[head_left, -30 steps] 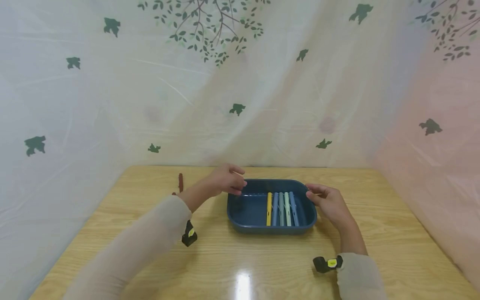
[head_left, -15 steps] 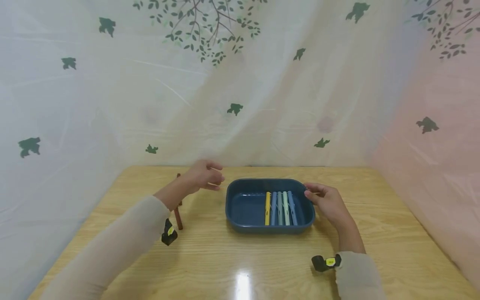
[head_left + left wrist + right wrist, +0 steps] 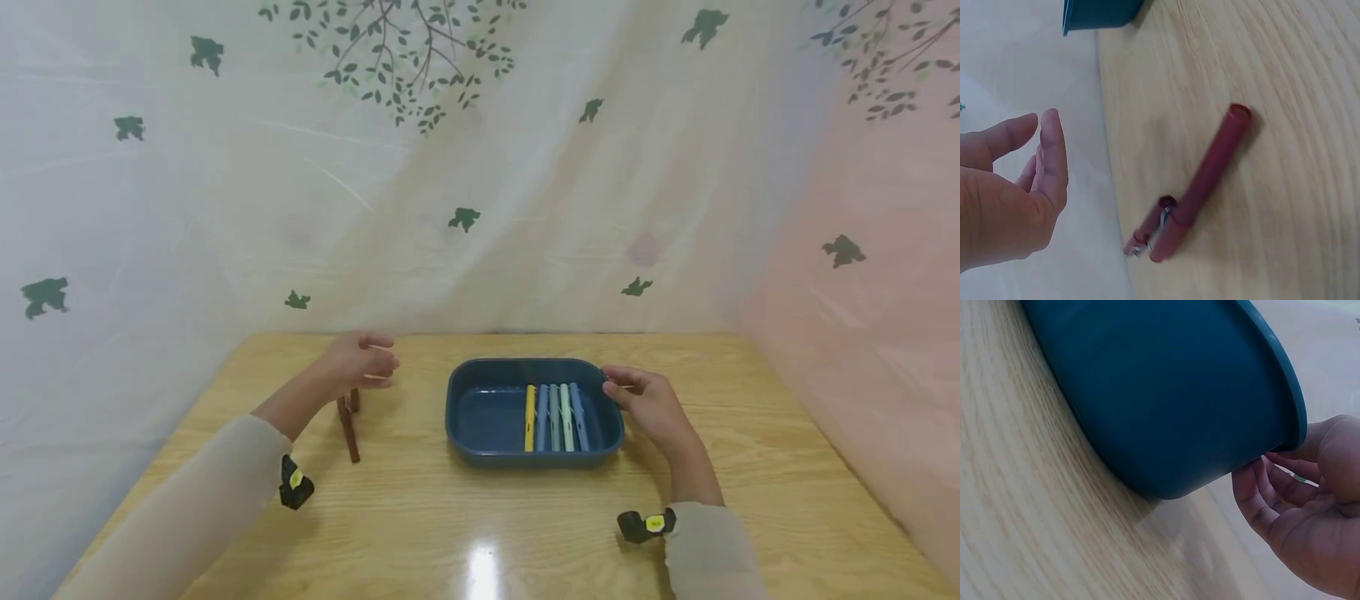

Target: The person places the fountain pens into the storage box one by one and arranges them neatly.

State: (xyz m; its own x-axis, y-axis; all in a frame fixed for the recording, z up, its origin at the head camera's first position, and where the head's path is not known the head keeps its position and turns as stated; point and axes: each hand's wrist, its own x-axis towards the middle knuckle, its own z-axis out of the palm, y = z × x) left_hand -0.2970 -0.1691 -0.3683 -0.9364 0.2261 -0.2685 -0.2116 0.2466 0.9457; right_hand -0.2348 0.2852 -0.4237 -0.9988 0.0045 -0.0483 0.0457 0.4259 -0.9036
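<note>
My left hand hovers above the table at the left, fingers spread loosely and holding nothing. Just below it lie two dark red pens, partly covered by the hand in the head view. The left wrist view shows the long dark red pen and, beside it, a shorter-looking one, both with metal clips. A dark blue box stands mid-table. Its right end rim is pinched between thumb and fingers of my right hand. Inside, several pens lie side by side: yellow, blue, grey-blue and mint.
The wooden table ends at a pale curtain printed with leaves and birds, which also hangs at both sides. Black wrist cameras sit on both forearms. Bare wood lies between the red pens and the box.
From the box's left end, my left hand has moved left to above the dark red pens. My right hand keeps its hold on the rim. The whole head view has shifted slightly.
</note>
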